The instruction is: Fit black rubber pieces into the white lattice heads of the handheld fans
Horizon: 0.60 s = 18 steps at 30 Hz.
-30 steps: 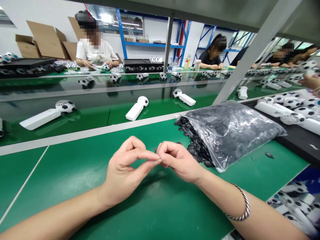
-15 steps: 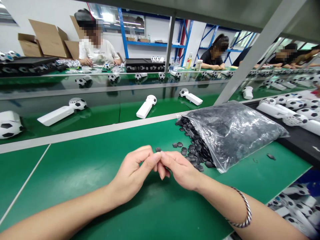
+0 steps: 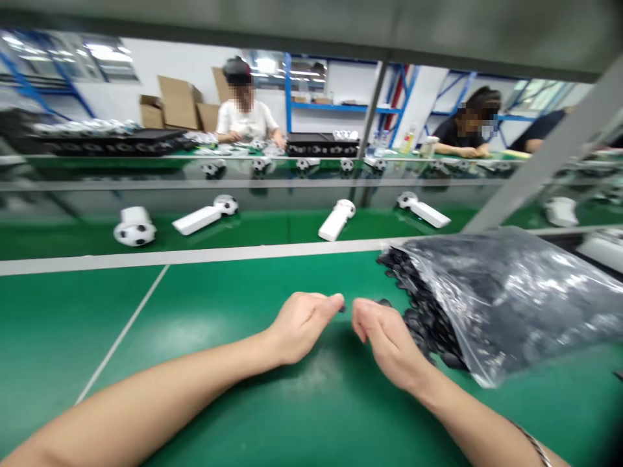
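Observation:
My left hand [image 3: 304, 327] is closed in a pinch above the green worktop. A small black piece [image 3: 342, 308] shows at the tip of its thumb. Just to its right, a short gap away, my right hand [image 3: 389, 340] is closed with its fingers curled; whatever it may hold is hidden. Beyond the right hand lies a pile of flat black pieces [image 3: 428, 321], angular like small pentagons. They spill from the mouth of a clear plastic bag [image 3: 530, 298] filled with more of them.
Behind a pale rail [image 3: 272, 251], white handles with soccer-ball heads [image 3: 335, 220] lie on a green belt [image 3: 272, 227]. A slanted grey post [image 3: 525, 155] rises at the right, under an overhead shelf [image 3: 311, 32]. Across the line sit a person in white [image 3: 248, 123] and others in dark clothes.
My hands, touching at the fingertips before, have come apart, the left keeping a black piece. The view has swung left, so the bench and bag appear further right.

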Motion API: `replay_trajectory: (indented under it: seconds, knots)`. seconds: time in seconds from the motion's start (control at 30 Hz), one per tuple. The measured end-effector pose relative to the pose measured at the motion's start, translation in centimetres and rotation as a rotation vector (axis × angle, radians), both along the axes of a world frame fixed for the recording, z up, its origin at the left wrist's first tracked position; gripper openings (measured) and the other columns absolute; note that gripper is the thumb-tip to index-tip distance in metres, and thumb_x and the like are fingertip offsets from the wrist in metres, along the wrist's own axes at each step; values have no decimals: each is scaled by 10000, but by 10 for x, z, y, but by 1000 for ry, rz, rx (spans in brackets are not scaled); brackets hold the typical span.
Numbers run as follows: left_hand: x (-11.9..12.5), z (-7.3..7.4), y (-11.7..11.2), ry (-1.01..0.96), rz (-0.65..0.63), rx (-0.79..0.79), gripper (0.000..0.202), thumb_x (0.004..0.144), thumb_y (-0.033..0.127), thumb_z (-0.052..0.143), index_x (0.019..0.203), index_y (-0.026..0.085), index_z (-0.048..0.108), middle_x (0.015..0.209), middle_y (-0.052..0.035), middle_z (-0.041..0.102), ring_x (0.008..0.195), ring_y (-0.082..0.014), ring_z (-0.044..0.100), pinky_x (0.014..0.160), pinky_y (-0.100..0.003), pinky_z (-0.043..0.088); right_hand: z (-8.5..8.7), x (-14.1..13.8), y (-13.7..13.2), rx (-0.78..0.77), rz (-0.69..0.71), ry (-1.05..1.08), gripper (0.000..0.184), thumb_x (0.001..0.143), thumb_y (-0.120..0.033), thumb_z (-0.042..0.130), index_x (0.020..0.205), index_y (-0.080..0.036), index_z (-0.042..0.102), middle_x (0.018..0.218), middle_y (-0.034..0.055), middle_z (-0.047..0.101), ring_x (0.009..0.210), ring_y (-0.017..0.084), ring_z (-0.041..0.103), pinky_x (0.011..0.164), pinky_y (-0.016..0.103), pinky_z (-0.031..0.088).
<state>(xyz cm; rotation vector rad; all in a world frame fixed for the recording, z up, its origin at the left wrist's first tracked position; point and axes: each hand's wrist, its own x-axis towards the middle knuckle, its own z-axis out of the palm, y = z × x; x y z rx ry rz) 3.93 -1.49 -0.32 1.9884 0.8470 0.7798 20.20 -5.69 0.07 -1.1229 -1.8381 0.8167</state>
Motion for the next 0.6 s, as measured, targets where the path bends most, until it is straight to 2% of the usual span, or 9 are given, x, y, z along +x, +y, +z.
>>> replay_trajectory:
  seconds: [0.1,0.2,0.27,0.37,0.53,0.6]
  knots:
    - [-5,-19,29,118,132,89,536,864,516,303,462,162,328,481,34,322,492,-91,305,532,-254,249,-7,6,10,57,-62,-169,350,940,-368,301,685,-185,455,691,5,455,690,145,444,652,270,331]
    - [-12,-30,50,116,292,87,558,872,537,237,459,168,301,453,38,288,456,-90,293,499,-246,251,-18,13,22,14,-128,-270,257,918,-404,336,867,-210,498,892,35,521,878,181,472,781,312,360]
    - [-15,-31,55,80,339,107,547,889,513,201,488,167,339,488,32,349,488,-94,362,525,-232,300,-26,21,31,28,-191,-339,271,895,-442,354,945,-219,500,1004,54,524,998,207,448,863,356,351]
    - [-19,-29,57,33,388,158,461,890,470,276,582,167,437,629,15,475,635,-112,474,631,-226,364,-37,38,44,92,-306,-459,352,858,-486,358,995,-204,518,1087,80,522,1087,241,421,947,421,312]
    - [-33,-33,71,23,563,219,306,860,426,384,721,178,500,770,-20,526,750,-144,507,703,-249,410,-47,72,63,20,-650,-749,443,825,-528,339,1073,-229,553,1247,89,448,1166,331,360,901,551,327]
    - [-42,-36,83,40,660,240,269,845,421,416,807,179,528,865,-47,541,833,-163,517,759,-266,419,-49,81,68,-23,-743,-835,456,824,-526,359,1111,-228,551,1282,103,415,1198,344,326,910,553,322]
